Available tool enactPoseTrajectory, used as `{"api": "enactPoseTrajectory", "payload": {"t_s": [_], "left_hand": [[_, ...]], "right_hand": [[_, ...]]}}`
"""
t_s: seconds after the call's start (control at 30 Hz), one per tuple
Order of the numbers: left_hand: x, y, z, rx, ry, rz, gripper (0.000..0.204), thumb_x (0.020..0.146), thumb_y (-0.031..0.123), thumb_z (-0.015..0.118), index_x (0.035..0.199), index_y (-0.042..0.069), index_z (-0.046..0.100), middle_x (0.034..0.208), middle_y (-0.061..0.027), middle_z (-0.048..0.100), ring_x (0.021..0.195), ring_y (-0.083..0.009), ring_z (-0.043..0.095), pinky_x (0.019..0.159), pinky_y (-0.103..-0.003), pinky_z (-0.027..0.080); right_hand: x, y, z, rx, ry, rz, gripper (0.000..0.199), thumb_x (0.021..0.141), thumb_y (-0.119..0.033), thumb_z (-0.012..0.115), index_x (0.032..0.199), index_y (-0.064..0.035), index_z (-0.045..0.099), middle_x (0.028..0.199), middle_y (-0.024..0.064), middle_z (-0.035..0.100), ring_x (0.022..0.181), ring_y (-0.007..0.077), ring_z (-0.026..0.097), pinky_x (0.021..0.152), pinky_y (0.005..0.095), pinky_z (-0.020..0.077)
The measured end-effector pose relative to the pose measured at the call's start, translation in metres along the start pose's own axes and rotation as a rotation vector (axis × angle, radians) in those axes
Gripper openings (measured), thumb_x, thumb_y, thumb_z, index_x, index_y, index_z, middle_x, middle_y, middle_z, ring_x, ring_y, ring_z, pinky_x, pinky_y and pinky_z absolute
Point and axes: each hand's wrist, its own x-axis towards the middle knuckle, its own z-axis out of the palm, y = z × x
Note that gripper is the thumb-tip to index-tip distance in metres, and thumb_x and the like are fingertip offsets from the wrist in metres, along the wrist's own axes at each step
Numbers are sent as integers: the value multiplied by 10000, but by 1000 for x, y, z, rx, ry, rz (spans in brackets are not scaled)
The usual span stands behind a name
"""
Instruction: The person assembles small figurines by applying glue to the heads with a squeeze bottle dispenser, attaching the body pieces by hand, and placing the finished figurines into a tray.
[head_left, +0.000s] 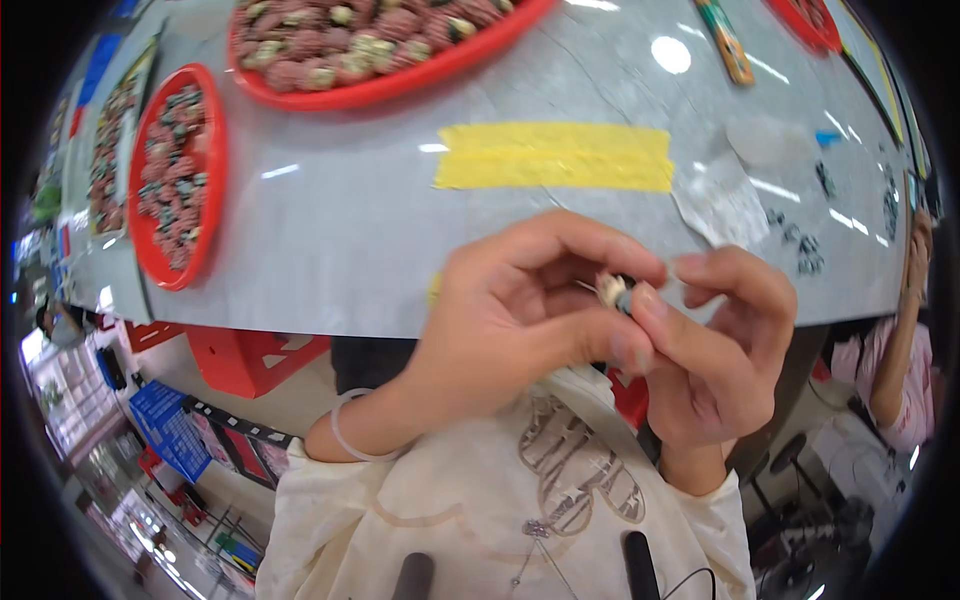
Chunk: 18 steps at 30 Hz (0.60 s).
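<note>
Above the near edge of the table, both my hands meet in front of my chest. Between the thumb and fingertips of my left hand (510,305) is a small cream and dark piece (612,290), mostly covered by fingers. My right hand (722,350) pinches the dark side of this piece with thumb and index finger; its other fingers curl loosely. The exact kind of the piece is too small to make out. Beyond my hands, a big red basin (330,101) holds many pink and cream pieces. At the left, a smaller red basin (219,180) contains pink and dark ones.
Yellow tape (555,157) is stuck on the grey table (330,230). A crumpled white paper (722,202) lies right of it, near small dark pieces (805,250). A green and orange tube-like item (725,42) lies farther back. Another person's arm (897,350) appears at the right.
</note>
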Motion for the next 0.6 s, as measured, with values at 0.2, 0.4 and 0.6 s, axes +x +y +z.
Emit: {"api": "enactPoseTrajectory", "payload": {"t_s": [0.2,0.4,0.6], "left_hand": [[6,57,-49,552,230,585,319,720,122,526,963,-74,459,902,-139,511,764,-164,496,687,-255,421],[-50,154,-123,1783,821,348,320,767,67,428,1084,33,445,1047,-96,497,937,-167,468,838,-255,331],[7,169,-99,1771,513,589,280,781,105,436,1051,32,460,1008,-130,510,906,-232,503,753,-312,388]], "right_hand": [[-9,6,-21,-147,12,17,388,712,-380,554,890,-35,558,890,143,437,745,202,419,548,235,338],[-7,13,-27,-18,150,122,376,748,-333,518,909,7,520,852,135,445,689,191,413,557,245,333],[-3,12,-22,15,125,169,265,766,-196,500,893,36,517,828,124,459,669,164,407,572,238,330]]}}
